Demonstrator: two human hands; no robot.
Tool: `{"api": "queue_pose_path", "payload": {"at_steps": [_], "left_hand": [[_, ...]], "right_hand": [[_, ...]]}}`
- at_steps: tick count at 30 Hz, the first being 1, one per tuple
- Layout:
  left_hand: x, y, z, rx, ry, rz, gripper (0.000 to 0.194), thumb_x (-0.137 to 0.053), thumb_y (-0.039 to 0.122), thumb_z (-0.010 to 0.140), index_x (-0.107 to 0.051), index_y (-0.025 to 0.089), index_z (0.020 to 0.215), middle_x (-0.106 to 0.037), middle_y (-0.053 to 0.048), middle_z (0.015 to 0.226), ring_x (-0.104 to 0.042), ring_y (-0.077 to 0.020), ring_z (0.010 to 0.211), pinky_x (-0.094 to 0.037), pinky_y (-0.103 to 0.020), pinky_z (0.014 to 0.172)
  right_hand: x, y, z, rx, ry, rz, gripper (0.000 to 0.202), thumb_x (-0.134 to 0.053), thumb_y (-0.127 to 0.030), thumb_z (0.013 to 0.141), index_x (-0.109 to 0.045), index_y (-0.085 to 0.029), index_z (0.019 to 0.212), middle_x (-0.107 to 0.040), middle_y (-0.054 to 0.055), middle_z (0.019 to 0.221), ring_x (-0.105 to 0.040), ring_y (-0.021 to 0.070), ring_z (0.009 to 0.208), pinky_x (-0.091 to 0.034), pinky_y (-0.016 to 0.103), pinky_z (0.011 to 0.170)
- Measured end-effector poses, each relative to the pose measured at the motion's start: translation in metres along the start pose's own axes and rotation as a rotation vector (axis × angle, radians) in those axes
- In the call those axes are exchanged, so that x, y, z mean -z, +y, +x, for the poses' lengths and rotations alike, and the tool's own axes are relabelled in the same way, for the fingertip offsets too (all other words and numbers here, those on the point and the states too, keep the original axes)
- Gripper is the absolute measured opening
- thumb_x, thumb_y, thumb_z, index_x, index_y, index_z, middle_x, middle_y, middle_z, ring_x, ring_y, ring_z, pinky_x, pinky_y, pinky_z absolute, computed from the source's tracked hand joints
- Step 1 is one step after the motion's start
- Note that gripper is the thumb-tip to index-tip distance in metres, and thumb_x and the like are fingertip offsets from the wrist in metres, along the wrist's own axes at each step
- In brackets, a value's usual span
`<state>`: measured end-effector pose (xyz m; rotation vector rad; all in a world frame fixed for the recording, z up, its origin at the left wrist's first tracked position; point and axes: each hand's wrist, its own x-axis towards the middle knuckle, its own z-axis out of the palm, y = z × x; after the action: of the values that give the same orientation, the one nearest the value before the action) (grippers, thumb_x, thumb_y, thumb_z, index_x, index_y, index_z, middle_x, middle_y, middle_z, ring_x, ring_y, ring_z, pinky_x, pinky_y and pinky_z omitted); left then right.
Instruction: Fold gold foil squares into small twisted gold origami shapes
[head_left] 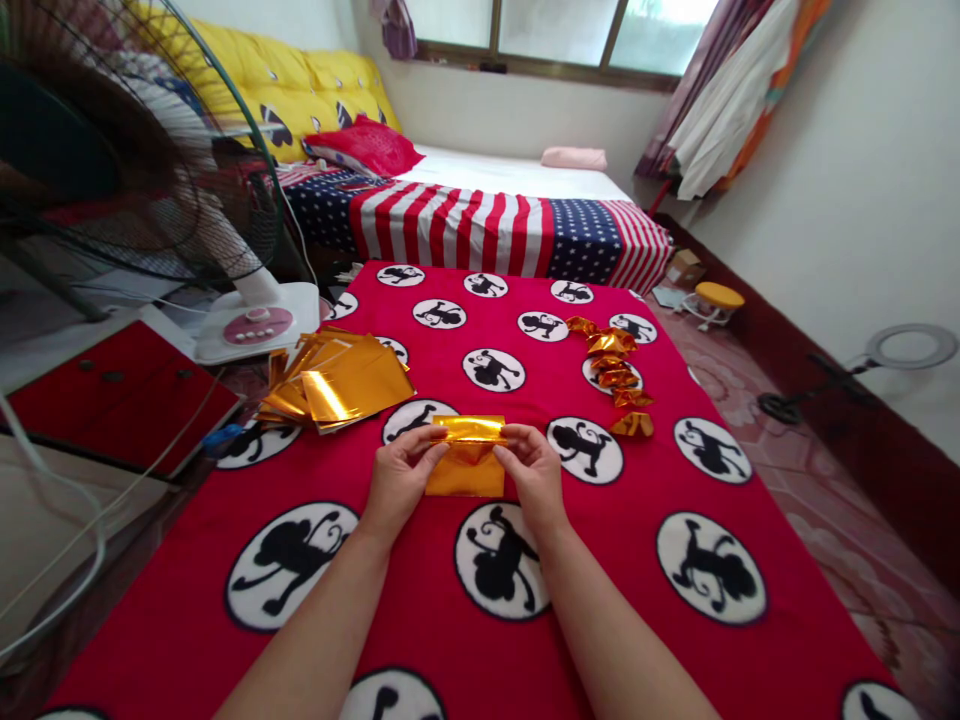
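A sheet of shiny gold foil paper lies in front of me, its far part bent up into a curl. My left hand pinches the left end of that curl between thumb and fingers. At the right end, my right hand pinches it the same way. Left of my hands rests a loose stack of flat gold foil sheets. To the right, several folded gold foil pieces sit in a rough row.
A red cloth with monkey prints covers the surface under my hands. An electric fan stands at the left. Beyond lies a bed with a flag-patterned cover. A yellow stool and a ring light stand on the right.
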<state>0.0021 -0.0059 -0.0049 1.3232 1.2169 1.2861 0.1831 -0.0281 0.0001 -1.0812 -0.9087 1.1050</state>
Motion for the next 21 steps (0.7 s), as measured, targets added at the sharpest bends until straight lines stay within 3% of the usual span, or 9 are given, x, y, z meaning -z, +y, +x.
{"api": "queue_pose_path", "payload": {"at_steps": [5,13,21], "left_hand": [[-0.0009,0.0048,-0.0002,0.042,0.016,-0.018,0.036,-0.076,0.038,0.072,-0.071,0.013,0.098,-0.076,-0.011,0.097,-0.073,-0.0241,0.087,-0.060,-0.030,0.075],[0.0017,0.0057,0.0010,-0.007,0.063,0.147,0.024,-0.075,0.036,0.072,-0.076,0.016,0.084,-0.076,-0.006,0.081,-0.069,-0.0184,0.069,-0.055,-0.025,0.063],[0.0015,0.0041,0.0003,-0.005,0.040,0.155,0.024,-0.073,0.037,0.075,-0.075,0.016,0.087,-0.074,-0.006,0.083,-0.066,-0.0169,0.070,-0.052,-0.025,0.065]], "right_hand": [[-0.0003,-0.0005,-0.0001,-0.005,0.020,0.023,0.026,-0.076,-0.026,0.072,-0.063,-0.021,0.093,-0.072,0.001,0.083,-0.067,0.0163,0.077,-0.052,0.029,0.073],[-0.0013,0.0005,0.0006,-0.006,0.050,-0.011,0.024,-0.076,-0.028,0.072,-0.065,-0.021,0.092,-0.072,0.001,0.083,-0.068,0.0180,0.078,-0.054,0.031,0.074],[-0.0016,0.0045,0.0020,-0.016,0.055,-0.027,0.020,-0.076,-0.028,0.072,-0.069,-0.020,0.089,-0.073,0.002,0.084,-0.068,0.0172,0.079,-0.053,0.031,0.076]]}}
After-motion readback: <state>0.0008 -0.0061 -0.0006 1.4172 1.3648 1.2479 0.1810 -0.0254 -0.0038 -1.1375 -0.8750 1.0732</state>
